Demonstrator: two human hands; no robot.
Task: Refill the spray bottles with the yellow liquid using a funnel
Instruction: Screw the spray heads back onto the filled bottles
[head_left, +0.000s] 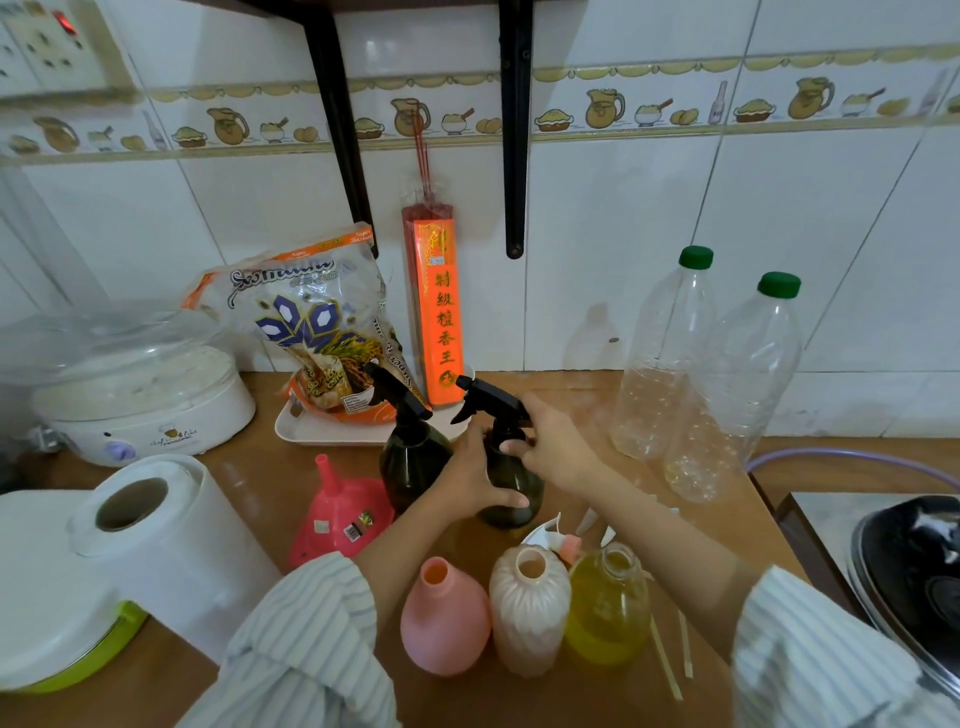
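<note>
Gripping the spray bottle (511, 488) belly with my left hand (475, 475), right hand (550, 441) pinching its collar. Funnel's (340, 512) sitting at 9 o'clock. Feeling light, smooth, probably slippery.

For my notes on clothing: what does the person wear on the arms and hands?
Both arms wear loose sleeves of white fabric with thin grey-blue stripes, left sleeve and right sleeve, pushed up so the forearms are bare. The left hand and right hand are bare, without visible gloves.

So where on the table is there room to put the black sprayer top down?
Bare wood lies between the dark spray bottle gripped by both hands and the clear bottles. A smaller patch sits between the pink funnel and paper roll. The front is crowded with the pink bottle, ribbed bottle and yellow bottle.
</note>
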